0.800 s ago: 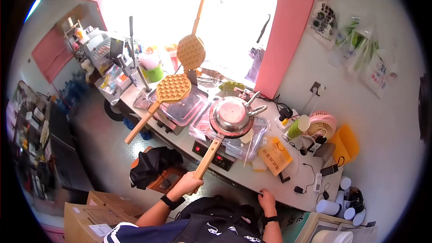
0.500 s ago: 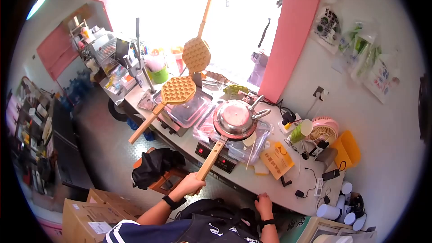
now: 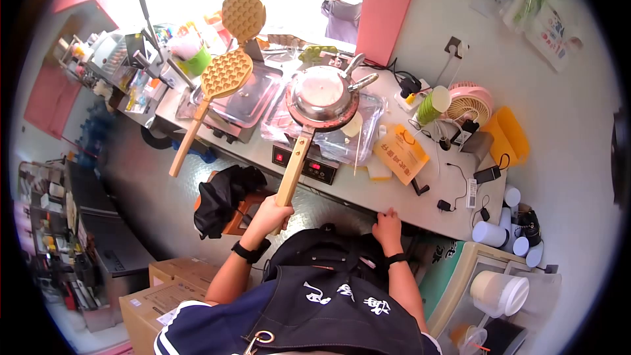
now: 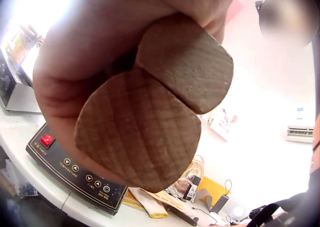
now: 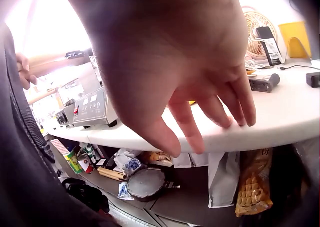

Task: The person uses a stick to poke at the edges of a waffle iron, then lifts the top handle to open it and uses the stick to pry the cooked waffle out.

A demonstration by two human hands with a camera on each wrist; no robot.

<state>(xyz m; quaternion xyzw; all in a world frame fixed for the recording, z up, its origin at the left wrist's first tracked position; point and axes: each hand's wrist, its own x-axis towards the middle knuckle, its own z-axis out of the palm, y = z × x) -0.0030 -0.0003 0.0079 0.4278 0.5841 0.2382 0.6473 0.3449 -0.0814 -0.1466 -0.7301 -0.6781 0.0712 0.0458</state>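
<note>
My left hand (image 3: 269, 215) grips the wooden handles (image 3: 293, 169) of a round metal pan (image 3: 322, 97) over the control unit. In the left wrist view the fingers wrap round two wooden handle ends (image 4: 140, 132) lying together. A honeycomb-patterned waffle mould (image 3: 227, 73) stands unfolded left of the pan, its upper half (image 3: 244, 14) raised. My right hand (image 5: 200, 82) rests at the counter's front edge, fingers spread and holding nothing, with the fingertips on the edge in the right wrist view.
The control unit (image 3: 303, 163) sits at the counter front. To the right are an orange paper bag (image 3: 401, 153), green cups (image 3: 433, 105), a pink fan (image 3: 470, 102), a yellow bin (image 3: 508, 137) and cables. Below stand a stool with black cloth (image 3: 227, 200) and cardboard boxes (image 3: 164, 302).
The head view has shifted, so the counter sits higher and the torso shows more. My left hand keeps its grip on the handles; my right hand stays by the counter edge.
</note>
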